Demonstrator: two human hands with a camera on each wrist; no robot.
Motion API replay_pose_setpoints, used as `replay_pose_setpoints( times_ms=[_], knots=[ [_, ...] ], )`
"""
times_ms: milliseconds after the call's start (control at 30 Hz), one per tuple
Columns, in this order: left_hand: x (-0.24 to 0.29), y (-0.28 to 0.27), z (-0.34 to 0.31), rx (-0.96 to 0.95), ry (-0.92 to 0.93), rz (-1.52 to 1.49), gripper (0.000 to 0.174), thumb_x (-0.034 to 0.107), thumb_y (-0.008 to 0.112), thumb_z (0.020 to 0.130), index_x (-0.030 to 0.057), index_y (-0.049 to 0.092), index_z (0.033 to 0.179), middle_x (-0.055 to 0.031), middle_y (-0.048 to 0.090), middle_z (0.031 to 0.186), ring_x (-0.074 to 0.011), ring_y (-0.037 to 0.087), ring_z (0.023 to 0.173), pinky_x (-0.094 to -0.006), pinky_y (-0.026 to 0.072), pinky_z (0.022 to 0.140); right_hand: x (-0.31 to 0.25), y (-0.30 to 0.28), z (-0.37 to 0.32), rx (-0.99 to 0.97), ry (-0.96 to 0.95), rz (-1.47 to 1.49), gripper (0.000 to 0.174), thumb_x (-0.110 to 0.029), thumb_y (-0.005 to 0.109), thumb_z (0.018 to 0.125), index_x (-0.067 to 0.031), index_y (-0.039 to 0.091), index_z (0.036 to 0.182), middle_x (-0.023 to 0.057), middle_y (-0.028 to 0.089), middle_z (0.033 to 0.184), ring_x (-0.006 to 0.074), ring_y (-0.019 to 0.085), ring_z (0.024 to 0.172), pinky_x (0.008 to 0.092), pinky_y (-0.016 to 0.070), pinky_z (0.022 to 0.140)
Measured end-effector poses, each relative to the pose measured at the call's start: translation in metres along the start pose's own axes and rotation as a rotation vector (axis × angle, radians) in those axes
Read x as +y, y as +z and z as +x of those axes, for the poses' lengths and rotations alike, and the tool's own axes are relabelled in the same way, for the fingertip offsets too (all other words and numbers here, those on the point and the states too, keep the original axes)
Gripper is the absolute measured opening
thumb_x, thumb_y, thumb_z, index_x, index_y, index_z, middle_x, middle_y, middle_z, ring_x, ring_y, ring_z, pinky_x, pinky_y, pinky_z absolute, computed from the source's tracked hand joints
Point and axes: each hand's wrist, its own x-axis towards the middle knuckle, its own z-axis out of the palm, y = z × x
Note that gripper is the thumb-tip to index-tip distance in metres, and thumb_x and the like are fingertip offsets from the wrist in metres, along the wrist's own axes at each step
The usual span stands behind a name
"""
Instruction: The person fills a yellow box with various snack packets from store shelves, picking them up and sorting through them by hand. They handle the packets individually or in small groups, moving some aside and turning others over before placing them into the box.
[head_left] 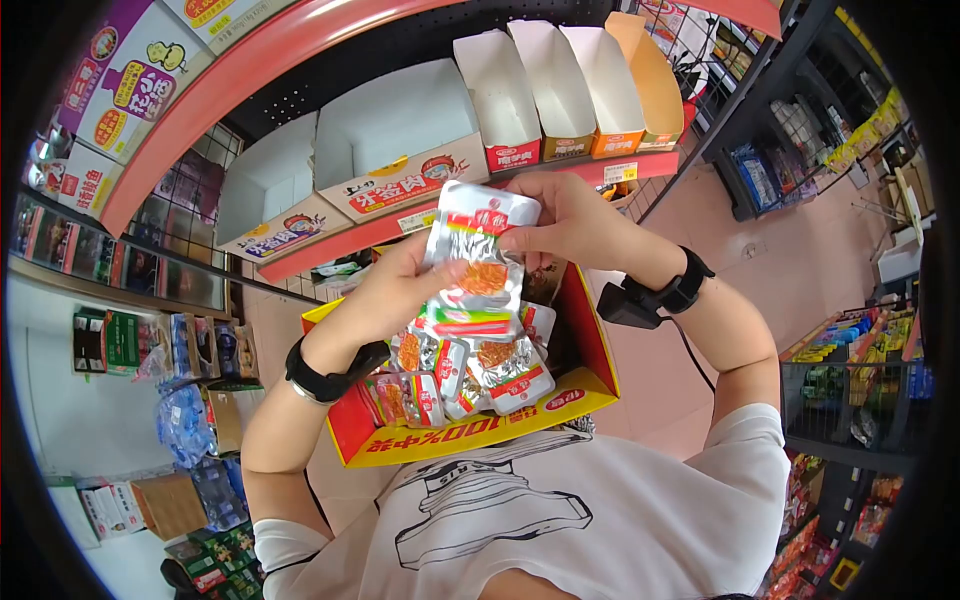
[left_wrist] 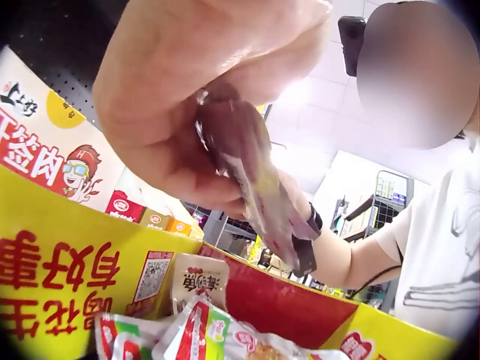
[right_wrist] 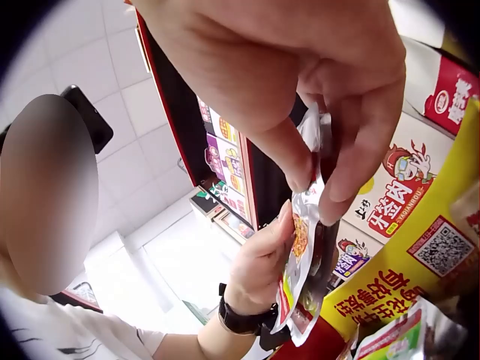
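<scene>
Both hands hold silver-and-red snack packets [head_left: 482, 262] above a yellow-and-red carton [head_left: 440, 440]. The left hand [head_left: 385, 290] pinches their left side, thumb on the front, in the head view. At the upper right edge the right hand [head_left: 570, 220] grips them between thumb and fingers. Seen edge-on in the right wrist view, at least two packets [right_wrist: 304, 255] lie against each other under the right hand [right_wrist: 300, 97]. The left wrist view shows the left hand [left_wrist: 202, 112] curled round the packets [left_wrist: 259, 180]. More packets [head_left: 500, 375] lie loose inside the carton.
Behind the carton, a shelf with a red edge [head_left: 650, 165] bears open display boxes: a wide white one [head_left: 400, 130], a smaller one [head_left: 275, 190] and several narrow ones [head_left: 500, 90]. Racks of goods [head_left: 860, 350] stand at the right; boxes and bags [head_left: 190, 400] are at the left.
</scene>
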Motion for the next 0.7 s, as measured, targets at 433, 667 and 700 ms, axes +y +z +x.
replay_pose_setpoints(
  times_ms=[433,667,700],
  knots=[
    [0.008,0.005,0.008,0.049,0.060,0.049,0.030,0.025,0.042,0.097,0.0014,0.050,0.115,-0.0030,0.060,0.103,-0.0084,0.055,0.092,-0.0253,0.0445,0.081,0.002,0.000,-0.002,0.003,-0.051,0.065,0.051,-0.010,0.069,0.079,0.0010,0.039,0.119,0.0088,0.060,0.086,0.0103,0.060,0.060,0.0207,0.0489,0.050],
    [0.030,0.015,0.027,0.223,0.229,-0.098,0.031,0.027,0.038,0.099,0.0016,0.051,0.110,-0.0030,0.059,0.100,-0.0065,0.053,0.088,-0.0240,0.0440,0.080,-0.009,-0.004,-0.010,0.133,-0.093,0.404,0.052,-0.022,0.068,0.082,0.0036,0.041,0.118,0.0109,0.061,0.086,0.0138,0.062,0.056,0.0227,0.0482,0.043],
    [0.032,0.017,0.032,0.216,0.237,-0.096,0.031,0.027,0.038,0.099,0.0016,0.051,0.110,-0.0030,0.059,0.100,-0.0065,0.053,0.088,-0.0240,0.0440,0.080,-0.010,-0.005,-0.011,0.141,-0.098,0.399,0.052,-0.022,0.068,0.082,0.0036,0.041,0.118,0.0109,0.061,0.086,0.0138,0.062,0.056,0.0227,0.0482,0.043]
  ],
)
